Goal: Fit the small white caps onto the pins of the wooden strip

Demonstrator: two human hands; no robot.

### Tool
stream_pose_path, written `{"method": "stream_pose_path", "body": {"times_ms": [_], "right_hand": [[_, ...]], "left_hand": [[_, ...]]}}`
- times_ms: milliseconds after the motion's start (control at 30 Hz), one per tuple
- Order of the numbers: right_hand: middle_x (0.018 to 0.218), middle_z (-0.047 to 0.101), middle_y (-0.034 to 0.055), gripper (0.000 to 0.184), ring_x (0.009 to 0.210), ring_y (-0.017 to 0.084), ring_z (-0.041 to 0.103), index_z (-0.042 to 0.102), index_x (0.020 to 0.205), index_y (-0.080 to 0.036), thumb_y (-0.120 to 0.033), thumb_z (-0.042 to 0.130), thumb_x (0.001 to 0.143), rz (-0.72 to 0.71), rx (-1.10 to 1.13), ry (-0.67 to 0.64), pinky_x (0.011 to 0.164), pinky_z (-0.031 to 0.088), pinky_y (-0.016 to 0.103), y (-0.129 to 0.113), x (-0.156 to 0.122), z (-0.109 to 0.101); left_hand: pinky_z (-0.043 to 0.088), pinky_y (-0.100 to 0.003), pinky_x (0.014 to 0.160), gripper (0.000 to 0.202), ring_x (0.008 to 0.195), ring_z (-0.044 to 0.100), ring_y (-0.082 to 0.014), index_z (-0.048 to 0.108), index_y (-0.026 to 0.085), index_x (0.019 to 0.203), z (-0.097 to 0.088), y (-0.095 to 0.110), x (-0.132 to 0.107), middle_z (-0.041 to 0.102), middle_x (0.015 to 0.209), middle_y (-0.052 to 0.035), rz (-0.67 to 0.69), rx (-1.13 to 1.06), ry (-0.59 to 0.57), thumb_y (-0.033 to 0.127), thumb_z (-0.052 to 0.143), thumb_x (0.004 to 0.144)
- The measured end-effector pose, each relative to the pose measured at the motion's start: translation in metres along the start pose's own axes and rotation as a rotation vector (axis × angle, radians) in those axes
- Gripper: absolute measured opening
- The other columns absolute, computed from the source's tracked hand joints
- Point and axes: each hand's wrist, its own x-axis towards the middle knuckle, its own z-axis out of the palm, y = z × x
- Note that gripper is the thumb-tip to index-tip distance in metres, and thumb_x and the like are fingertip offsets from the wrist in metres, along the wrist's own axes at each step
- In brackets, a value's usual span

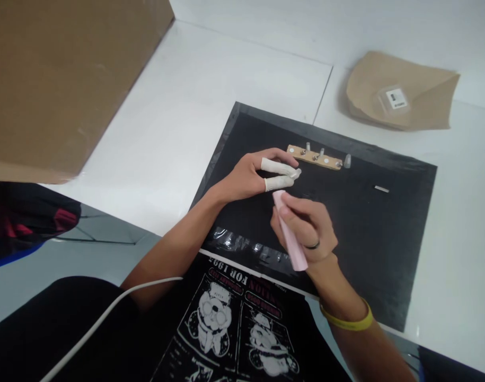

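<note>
My left hand (258,172) wears white finger cots on two digits. Their covered tips pinch a small whitish, see-through piece (295,173) over the black mat (365,228). Just below and to the right, my right hand (311,225) is wrapped round a pink, smooth, rod-shaped tool (290,233). Its upper end points toward the left hand's fingertips, apart from them. Beyond the left hand lies a narrow tan strip (314,157) with white dots and small metal fittings. Short translucent caps (347,161) stand along its far side and right end.
A small silvery bar (381,189) lies on the mat's right part. At the back right, a brown paper pouch (425,101) holds a clear little box (394,100) with a label. A large cardboard box (67,79) fills the upper left. A white cable (107,318) crosses my lap.
</note>
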Motion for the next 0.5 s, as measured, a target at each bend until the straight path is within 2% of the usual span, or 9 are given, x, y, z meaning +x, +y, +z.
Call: {"method": "stream_pose_path", "body": {"times_ms": [133, 267, 367, 433, 500], "right_hand": [[0.119, 0.074, 0.0054, 0.029, 0.093, 0.021, 0.079, 0.071, 0.112, -0.023, -0.014, 0.082, 0.086, 0.025, -0.009, 0.107, 0.076, 0.07, 0.035, 0.002, -0.003, 0.004], [0.111, 0.078, 0.0023, 0.033, 0.087, 0.02, 0.079, 0.076, 0.111, -0.027, -0.013, 0.085, 0.082, -0.119, 0.02, -0.002, 0.067, 0.068, 0.028, 0.008, -0.008, 0.004], [0.117, 0.077, 0.0083, 0.028, 0.091, 0.024, 0.08, 0.075, 0.112, -0.024, -0.02, 0.083, 0.085, 0.024, -0.004, 0.047, 0.074, 0.071, 0.037, 0.008, -0.008, 0.0], [0.116, 0.078, 0.0092, 0.023, 0.09, 0.025, 0.08, 0.076, 0.105, -0.024, -0.027, 0.086, 0.084, 0.104, 0.002, -0.021, 0.075, 0.071, 0.039, 0.006, -0.007, -0.003], [0.108, 0.08, 0.0069, 0.021, 0.084, 0.024, 0.08, 0.076, 0.102, -0.025, -0.031, 0.086, 0.084, 0.138, 0.015, -0.08, 0.07, 0.071, 0.036, 0.003, -0.007, -0.005]], "left_hand": [[0.058, -0.033, 0.099, 0.013, 0.108, 0.072, -0.0171, 0.087, 0.025, 0.101, 0.0, -0.001, 0.0, 0.076, 0.119, -0.008, 0.018, 0.003, -0.009, 0.029, 0.083, 0.089], [0.059, -0.031, 0.097, 0.013, 0.107, 0.073, -0.0167, 0.086, 0.025, 0.101, -0.001, -0.001, 0.0, 0.077, 0.119, -0.0078, 0.015, -0.009, -0.012, 0.029, 0.083, 0.089], [0.059, -0.032, 0.099, 0.014, 0.108, 0.072, -0.0173, 0.086, 0.025, 0.101, -0.001, 0.0, 0.0, 0.077, 0.119, -0.0076, 0.01, -0.001, -0.017, 0.031, 0.083, 0.089], [0.059, -0.033, 0.099, 0.014, 0.108, 0.072, -0.0175, 0.086, 0.025, 0.1, -0.001, 0.001, 0.0, 0.077, 0.119, -0.0076, 0.006, -0.005, -0.024, 0.032, 0.083, 0.089], [0.059, -0.034, 0.098, 0.014, 0.107, 0.072, -0.0177, 0.087, 0.025, 0.1, -0.001, 0.001, 0.0, 0.077, 0.119, -0.0077, 0.001, -0.012, -0.03, 0.033, 0.083, 0.089]]}}
